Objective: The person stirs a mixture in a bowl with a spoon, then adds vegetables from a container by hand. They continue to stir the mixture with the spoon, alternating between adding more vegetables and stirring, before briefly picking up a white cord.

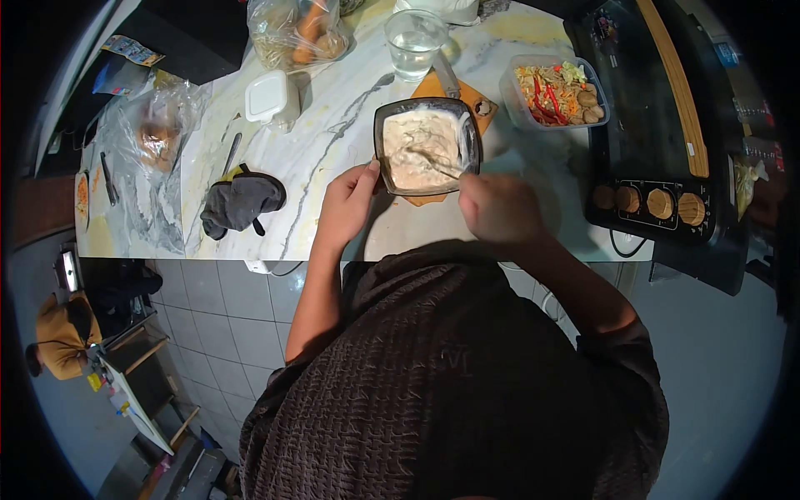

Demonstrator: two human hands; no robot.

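A dark square bowl (476, 125) holds a thick, pale, lumpy batter (417, 137). My left hand (348, 202) grips the bowl's lower left edge, its thumb against the side. My right hand (500, 207) is closed round the handle of a metal utensil (442, 167), whose other end is sunk in the batter. Under the bowl lies an orange-brown wooden board (429, 87), with a knife (446, 77) at its top edge. Right of the bowl stands a clear container (518, 117) of shredded vegetables, red chillies and round brown pieces.
A water cup (413, 46), a lidded white tub (268, 98) and a bag of produce (297, 35) stand toward the back. A dark cloth (242, 202) lies left. A black appliance with knobs (658, 203) is at right. Another person (65, 337) is far lower left.
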